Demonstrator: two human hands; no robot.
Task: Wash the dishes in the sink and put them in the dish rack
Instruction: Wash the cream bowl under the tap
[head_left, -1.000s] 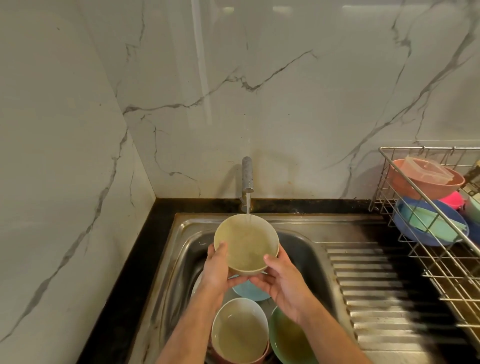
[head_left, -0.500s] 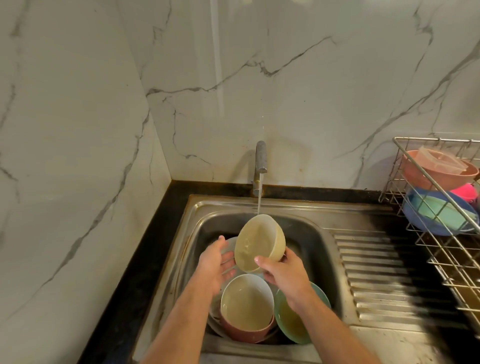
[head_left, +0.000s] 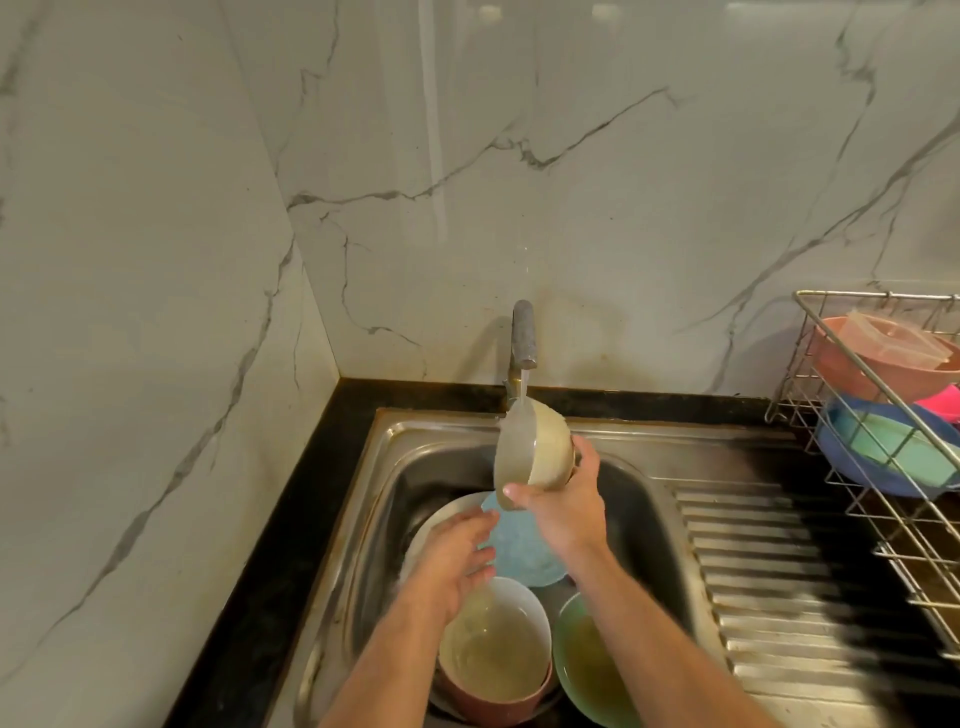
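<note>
**Operator:** Dishes sit piled in the steel sink (head_left: 644, 499), and I hold one of them, a cream bowl (head_left: 540, 452), up under the tap (head_left: 522, 332). My right hand (head_left: 563, 501) grips it from below, thumb on the near rim and fingers curled round its far side. It is tipped on its side, opening facing left, and the stream of water strikes its upper rim.

**Listener:** And your other hand?

**Operator:** My left hand (head_left: 454, 558) holds nothing. Its fingers are straight and slightly spread, hovering low over a light blue plate (head_left: 519, 551) in the basin; whether they touch it I cannot tell.

**Listener:** What else is in there?

**Operator:** Nearest me, a pink bowl (head_left: 493, 660) with a white inside holds cloudy water. Just beside it on the right is a green bowl (head_left: 587, 670).

**Listener:** Where is the rack?

**Operator:** A wire dish rack (head_left: 883, 499) stands at the far right, past the ribbed drainboard (head_left: 769, 587). It holds a salmon bowl (head_left: 852, 374) and a blue dish (head_left: 852, 462).
</note>
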